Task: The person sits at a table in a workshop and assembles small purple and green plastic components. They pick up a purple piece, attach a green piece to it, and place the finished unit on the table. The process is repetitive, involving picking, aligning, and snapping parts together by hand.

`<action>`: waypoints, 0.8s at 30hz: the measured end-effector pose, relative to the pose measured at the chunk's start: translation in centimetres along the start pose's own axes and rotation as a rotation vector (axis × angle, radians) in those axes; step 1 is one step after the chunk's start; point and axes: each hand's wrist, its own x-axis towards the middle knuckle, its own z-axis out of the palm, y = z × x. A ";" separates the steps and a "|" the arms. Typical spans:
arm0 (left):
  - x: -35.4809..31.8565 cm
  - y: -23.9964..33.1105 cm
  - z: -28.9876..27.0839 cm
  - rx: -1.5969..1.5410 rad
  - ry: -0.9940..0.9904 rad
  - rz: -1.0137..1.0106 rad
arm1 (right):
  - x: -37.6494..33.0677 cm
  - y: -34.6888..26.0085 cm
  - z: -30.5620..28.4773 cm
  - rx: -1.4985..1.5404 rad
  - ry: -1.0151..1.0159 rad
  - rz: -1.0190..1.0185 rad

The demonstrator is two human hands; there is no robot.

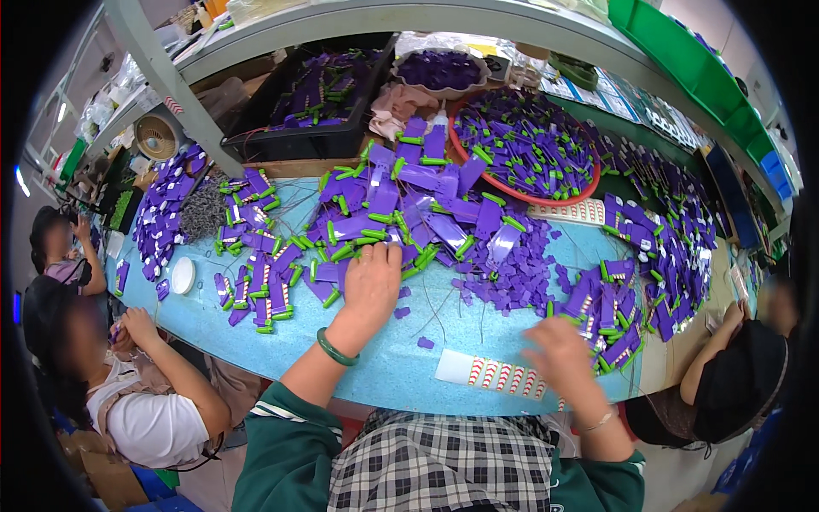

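My left hand (374, 280) reaches into the near edge of a heap of flat purple pieces with green ends (384, 200). Its fingers are bent and pressed together over the green ends; what lies under the fingertips is hidden. My right hand (563, 354), smeared by motion, hovers between a sheet of red-and-white stickers (495, 375) and a pile of purple pieces with green ends and stickers (610, 311); its fingers are too blurred to read. Small loose purple tabs (512, 273) lie between the two hands.
A red-rimmed basket (589, 189) of purple-green pieces and a black bin (311, 141) stand at the back. On the left are a white lid (183, 276), tangled grey wires (203, 209) and more purple pieces. A shelf beam (409, 38) spans above. Other people sit at both sides.
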 end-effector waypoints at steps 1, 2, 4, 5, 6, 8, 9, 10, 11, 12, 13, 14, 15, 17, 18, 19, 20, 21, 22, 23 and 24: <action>-0.1 -0.1 0.4 -0.052 -0.018 -0.018 | -0.3 -1.6 1.5 0.004 -0.060 -0.002; -0.3 -0.3 0.3 -0.121 0.007 -0.034 | -0.4 -2.9 2.8 -0.019 -0.105 0.007; -0.6 -0.5 -0.8 -0.250 0.056 -0.071 | -0.3 -3.9 4.9 0.000 -0.083 0.009; -0.8 -0.2 -2.3 -0.350 0.084 -0.076 | -0.3 -4.0 5.6 0.014 -0.071 0.016; -1.2 0.2 -4.2 -0.582 0.031 -0.089 | -0.2 -4.1 6.0 0.026 -0.060 0.021; -2.9 0.9 -7.1 -1.029 -0.074 -0.128 | -0.3 -4.1 6.4 0.077 -0.051 0.037; -4.1 1.7 -7.6 -1.283 -0.114 -0.176 | -0.2 -4.2 6.4 0.105 -0.051 0.042; -5.0 3.0 -7.7 -1.539 -0.151 -0.225 | -0.2 -4.2 6.5 0.131 -0.053 0.046; -5.4 4.2 -7.6 -1.657 -0.251 -0.253 | -0.2 -4.2 6.7 0.143 -0.031 0.037; -5.7 5.6 -7.3 -1.774 -0.354 -0.282 | -0.2 -4.2 6.9 0.156 -0.011 0.029; -6.1 6.8 -6.1 -1.847 -0.443 -0.318 | -0.3 -4.2 7.0 0.165 0.010 0.022; -6.5 7.6 -5.3 -1.866 -0.526 -0.346 | -0.5 -4.1 7.2 0.181 0.016 0.009; -7.3 8.4 -3.7 -1.845 -0.565 -0.336 | -0.6 -3.8 7.4 0.194 0.027 0.003; -8.1 9.2 -2.4 -1.761 -0.637 -0.324 | -0.8 -3.4 7.3 0.317 0.037 0.029; -8.2 9.3 -2.3 -1.695 -0.667 -0.324 | -0.7 -3.2 7.1 0.429 0.035 0.058; -8.3 9.3 -2.2 -1.630 -0.696 -0.324 | -0.6 -3.0 6.8 0.541 0.033 0.087; -8.2 9.3 -2.3 -1.638 -0.711 -0.315 | -0.4 -2.9 6.5 0.600 0.006 0.130; -8.1 9.2 -2.5 -1.644 -0.725 -0.307 | -0.2 -2.9 6.0 0.661 -0.021 0.173; -8.0 9.1 -2.7 -1.650 -0.739 -0.299 | 0.0 -2.9 5.6 0.722 -0.049 0.215; -7.9 9.0 -2.9 -1.618 -0.711 -0.303 | 0.1 -2.9 5.4 0.705 -0.056 0.178; -7.7 8.9 -3.2 -1.587 -0.683 -0.301 | 0.6 -3.4 4.8 0.699 0.034 0.177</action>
